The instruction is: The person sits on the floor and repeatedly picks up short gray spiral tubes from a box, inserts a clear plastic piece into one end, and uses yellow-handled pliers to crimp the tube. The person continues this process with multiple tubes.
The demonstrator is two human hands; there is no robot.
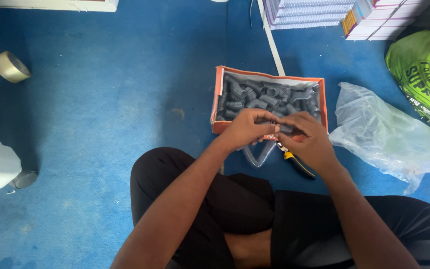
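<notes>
At frame centre, the left hand (245, 130) and right hand (310, 142) are pinching a grey ribbed hose (258, 155), fingers clamped on it, above yellow-handled pliers (294, 162); behind, an orange box (218, 99) is holding cut pieces.

Ribbed grey plastic hose (255, 155) — matt blue carpet (100, 109)

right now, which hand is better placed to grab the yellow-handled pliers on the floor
Right, probably. The right hand sits just above the pliers; the left hand is farther off. Both grip the grey hose.
</notes>
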